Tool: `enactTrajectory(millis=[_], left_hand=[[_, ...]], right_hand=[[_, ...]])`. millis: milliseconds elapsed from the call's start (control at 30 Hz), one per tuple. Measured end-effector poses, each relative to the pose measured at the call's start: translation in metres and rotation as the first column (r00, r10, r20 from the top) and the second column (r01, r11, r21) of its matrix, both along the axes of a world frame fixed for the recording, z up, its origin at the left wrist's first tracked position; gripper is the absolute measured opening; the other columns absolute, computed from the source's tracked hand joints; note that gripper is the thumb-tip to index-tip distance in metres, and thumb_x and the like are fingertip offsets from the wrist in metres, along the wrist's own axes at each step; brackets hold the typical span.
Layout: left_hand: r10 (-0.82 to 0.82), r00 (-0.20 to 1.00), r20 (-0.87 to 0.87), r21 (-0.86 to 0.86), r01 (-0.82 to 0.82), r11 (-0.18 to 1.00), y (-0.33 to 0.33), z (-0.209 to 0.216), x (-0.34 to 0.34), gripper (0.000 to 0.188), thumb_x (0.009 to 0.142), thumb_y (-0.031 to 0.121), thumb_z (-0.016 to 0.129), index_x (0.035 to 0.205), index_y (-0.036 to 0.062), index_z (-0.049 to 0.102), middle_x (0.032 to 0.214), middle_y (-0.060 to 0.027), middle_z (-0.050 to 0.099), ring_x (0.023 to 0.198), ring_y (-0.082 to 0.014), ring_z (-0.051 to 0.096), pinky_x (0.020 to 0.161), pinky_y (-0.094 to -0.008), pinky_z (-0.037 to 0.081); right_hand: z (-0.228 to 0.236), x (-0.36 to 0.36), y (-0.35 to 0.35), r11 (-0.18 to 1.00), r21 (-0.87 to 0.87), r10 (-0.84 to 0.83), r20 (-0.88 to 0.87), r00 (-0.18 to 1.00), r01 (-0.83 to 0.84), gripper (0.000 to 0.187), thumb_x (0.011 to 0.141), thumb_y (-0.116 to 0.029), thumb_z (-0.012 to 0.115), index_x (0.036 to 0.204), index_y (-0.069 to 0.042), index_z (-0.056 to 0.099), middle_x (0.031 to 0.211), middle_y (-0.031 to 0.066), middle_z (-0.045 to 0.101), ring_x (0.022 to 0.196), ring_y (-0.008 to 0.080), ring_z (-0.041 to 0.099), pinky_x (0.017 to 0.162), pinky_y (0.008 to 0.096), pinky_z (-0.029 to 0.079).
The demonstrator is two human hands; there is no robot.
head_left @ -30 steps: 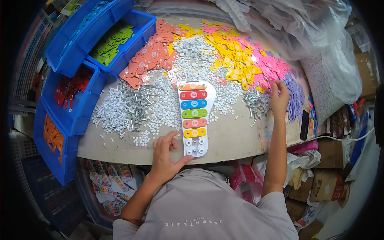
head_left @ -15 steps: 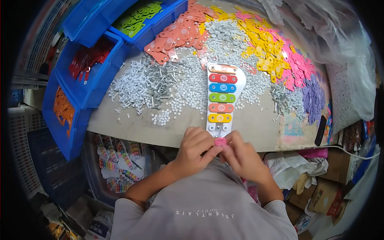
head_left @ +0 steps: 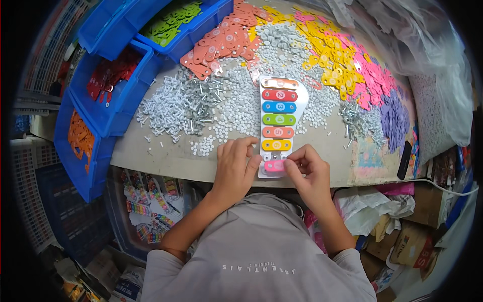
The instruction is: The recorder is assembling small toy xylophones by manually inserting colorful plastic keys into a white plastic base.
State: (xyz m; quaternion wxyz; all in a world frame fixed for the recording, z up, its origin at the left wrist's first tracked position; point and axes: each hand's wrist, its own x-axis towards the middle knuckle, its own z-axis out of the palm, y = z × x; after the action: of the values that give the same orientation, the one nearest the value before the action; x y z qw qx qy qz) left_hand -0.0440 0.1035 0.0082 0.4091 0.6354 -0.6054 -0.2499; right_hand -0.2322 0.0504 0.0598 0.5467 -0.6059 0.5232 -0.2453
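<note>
A white toy xylophone base [head_left: 302, 99] lies near the table's front edge. Orange, red, blue, green, salmon and yellow bars cross it from the far end toward me. At its near end a pink bar [head_left: 273, 165] lies across the base. My right hand [head_left: 310, 174] has thumb and forefinger closed at the right end of that pink bar. Beside the base's left edge is my left hand [head_left: 233, 168], fingers apart, thumb close to the bar's left end, holding nothing.
Silver pins [head_left: 173, 105] and small white caps [head_left: 236, 100] lie beyond my hands. Farther back are heaps of salmon [head_left: 221, 45], yellow [head_left: 337, 65], pink [head_left: 375, 80] and purple bars [head_left: 395, 121]. Blue bins [head_left: 113, 113] stand left. A bin of finished xylophones [head_left: 151, 206] sits below.
The pink bar has gone from between both hands in front of the base onto its near end. My left hand has let go and moved left; both hands are farther forward.
</note>
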Motion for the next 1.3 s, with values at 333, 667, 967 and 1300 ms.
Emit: enactTrajectory(millis=[333, 667, 967, 1300], left_hand=[[0.023, 0.998, 0.054, 0.047, -0.025, 0.999, -0.003, -0.016, -0.007, 0.047, 0.086, 0.017, 0.075, 0.125, 0.0034, 0.053, 0.092, -0.0075, 0.052, 0.091, -0.0255, 0.051, 0.090, -0.0420, 0.035], [0.038, 0.994, -0.102, 0.121, -0.025, 0.992, -0.003, -0.023, -0.008, 0.046, 0.083, 0.007, 0.076, 0.123, 0.0035, 0.056, 0.097, -0.0069, 0.056, 0.090, -0.0216, 0.050, 0.089, -0.0367, 0.040], [0.164, 0.918, -0.361, 0.132, -0.124, 0.983, 0.013, -0.042, 0.000, 0.025, 0.092, 0.004, 0.068, 0.115, 0.0000, 0.060, 0.096, -0.0078, 0.057, 0.086, -0.0187, 0.056, 0.079, -0.0306, 0.047], [0.104, 0.981, -0.165, 0.034, -0.099, 0.994, 0.005, -0.033, -0.001, 0.016, 0.093, 0.008, 0.067, 0.107, 0.0005, 0.065, 0.089, -0.0085, 0.059, 0.085, -0.0221, 0.054, 0.079, -0.0336, 0.045]], right_hand=[[-0.023, 0.002, -0.006, 0.966, -0.250, 0.017, -0.176, 0.984, -0.062, 0.016, 0.092, -0.011, 0.072, 0.091, -0.002, 0.059, 0.072, 0.0107, 0.061, 0.060, 0.0148, 0.058, 0.060, 0.0290, 0.049], [-0.045, -0.041, -0.023, 0.982, -0.172, -0.104, -0.181, 0.978, 0.073, 0.022, 0.092, -0.017, 0.074, 0.088, -0.001, 0.059, 0.067, 0.0020, 0.057, 0.062, 0.0075, 0.052, 0.057, 0.0269, 0.043], [-0.057, -0.248, -0.111, 0.559, -0.818, -0.770, -0.452, 0.451, 0.134, 0.019, 0.096, -0.014, 0.061, 0.107, 0.000, 0.068, 0.103, 0.0162, 0.069, 0.096, 0.0343, 0.063, 0.089, 0.0429, 0.047], [-0.073, -0.277, -0.168, 0.662, -0.748, -0.719, -0.615, 0.324, 0.050, 0.020, 0.090, -0.019, 0.069, 0.104, -0.005, 0.072, 0.112, 0.0155, 0.069, 0.109, 0.0354, 0.060, 0.099, 0.0489, 0.042]])
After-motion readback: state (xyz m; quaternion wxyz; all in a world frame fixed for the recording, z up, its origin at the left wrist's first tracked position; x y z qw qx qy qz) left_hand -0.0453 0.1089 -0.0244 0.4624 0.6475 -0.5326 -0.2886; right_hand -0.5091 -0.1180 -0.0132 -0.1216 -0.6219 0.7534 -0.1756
